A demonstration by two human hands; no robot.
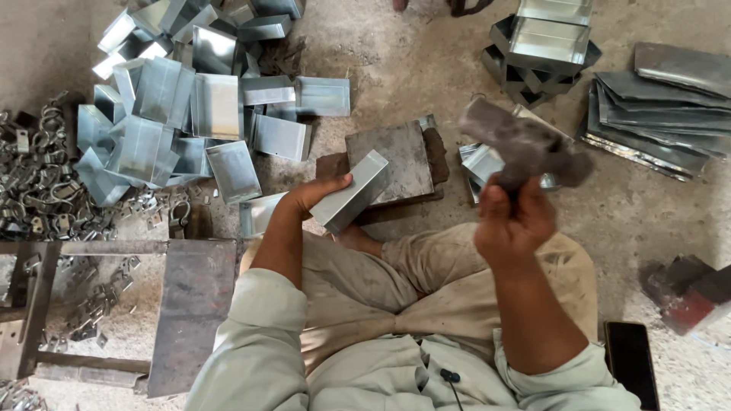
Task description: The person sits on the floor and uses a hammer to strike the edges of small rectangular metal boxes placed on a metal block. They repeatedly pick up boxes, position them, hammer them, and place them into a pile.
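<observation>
Left hand [320, 194] grips a shiny rectangular folded sheet-metal channel piece [352, 190], fingers wrapped under its near end. The piece tilts so its far end rests on the flat grey square steel block [392, 160] at about 12 o'clock from the lap; held this way, the block appears to back the metal like an anvil.

Right hand [512, 221] is closed around a dark, blurred hammer-like tool [525, 144], raised above the floor at 1 o'clock. The blur suggests a swing; its head detail cannot be made out.

The block sits on a rusty brown base slab [435, 152], directly before the crossed legs, within reach of both hands.

Outward, 10 to 11 o'clock: a loose heap of similar bright folded sheet-metal trays [190, 99], some upright, some tipped. At 9 o'clock: a pile of small grey metal clamps [38, 183] beside a rusty steel bench frame [190, 304].

At 1 o'clock: a nested stack of bright metal trays [544, 46]. At 2 o'clock: overlapping flat dark grey metal sheets [662, 114]. At 4 o'clock: a reddish brick [689, 301] and a black phone [630, 361] on the concrete floor.
</observation>
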